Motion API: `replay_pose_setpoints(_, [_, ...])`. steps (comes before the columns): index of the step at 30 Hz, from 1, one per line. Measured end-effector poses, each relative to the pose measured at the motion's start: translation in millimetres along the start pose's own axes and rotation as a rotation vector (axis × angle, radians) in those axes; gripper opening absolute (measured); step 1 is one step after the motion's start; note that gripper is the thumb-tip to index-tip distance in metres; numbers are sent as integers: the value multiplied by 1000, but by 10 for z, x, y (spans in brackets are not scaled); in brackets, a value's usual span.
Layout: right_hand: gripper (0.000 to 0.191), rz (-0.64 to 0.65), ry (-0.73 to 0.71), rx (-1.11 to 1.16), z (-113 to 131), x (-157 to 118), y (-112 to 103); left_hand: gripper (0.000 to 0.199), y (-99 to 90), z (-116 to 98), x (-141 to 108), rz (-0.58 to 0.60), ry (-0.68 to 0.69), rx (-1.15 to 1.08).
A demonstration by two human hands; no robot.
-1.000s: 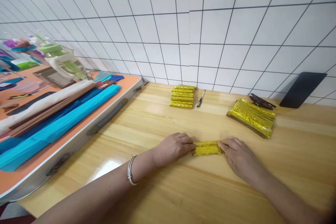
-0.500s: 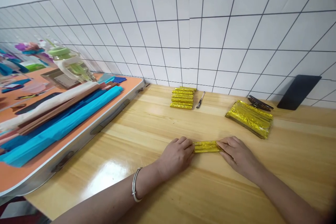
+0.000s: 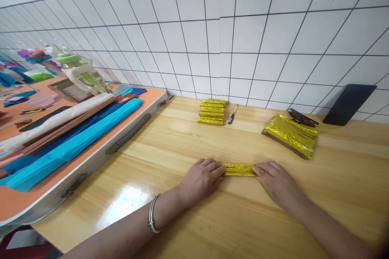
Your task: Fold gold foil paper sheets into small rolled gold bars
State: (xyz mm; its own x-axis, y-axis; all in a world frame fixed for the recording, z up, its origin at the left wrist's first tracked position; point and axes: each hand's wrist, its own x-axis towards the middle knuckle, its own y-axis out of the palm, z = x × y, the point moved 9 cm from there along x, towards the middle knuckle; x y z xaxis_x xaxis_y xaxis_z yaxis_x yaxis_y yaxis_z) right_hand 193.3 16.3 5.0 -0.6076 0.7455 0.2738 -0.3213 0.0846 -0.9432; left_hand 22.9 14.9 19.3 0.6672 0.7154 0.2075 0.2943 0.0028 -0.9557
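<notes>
A narrow strip of shiny gold foil paper (image 3: 238,169), with creases along its length, lies on the wooden table between my hands. The fingers of my left hand (image 3: 202,181), with a silver bangle on the wrist, are closed on its left end. Its right end is pinched by my right hand (image 3: 277,182). Fingertips and thumbs partly hide both ends. Farther back sits a group of folded gold strips (image 3: 211,112). Behind my right hand rests a flat stack of gold foil sheets (image 3: 291,136).
Beside the folded strips lies a pen (image 3: 233,114). A dark hair clip (image 3: 302,117) and a black phone-like slab (image 3: 349,104) are near the tiled wall. On the left, an orange table (image 3: 121,129) holds coloured paper rolls (image 3: 75,139) and a green-lidded bottle (image 3: 80,71).
The fingers of my right hand lie flatter and closer together over the strip's right end. The strip looks slightly narrower. My left hand has barely shifted, and the view has moved a little.
</notes>
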Motion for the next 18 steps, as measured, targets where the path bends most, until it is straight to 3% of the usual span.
replay_pose_setpoints(5, [20,-89,41,89,-49,-20,-100,24,18,-27,-28,-26,-9,5])
replay_pose_setpoints(13, [17,-86,49,199,-81,0,-132,18,37,55,-42,-59,-82,-51])
replay_pose_setpoints(18, [15,-107,136,255,-116,37,-138,18,32,145,-35,-109,-173,-163])
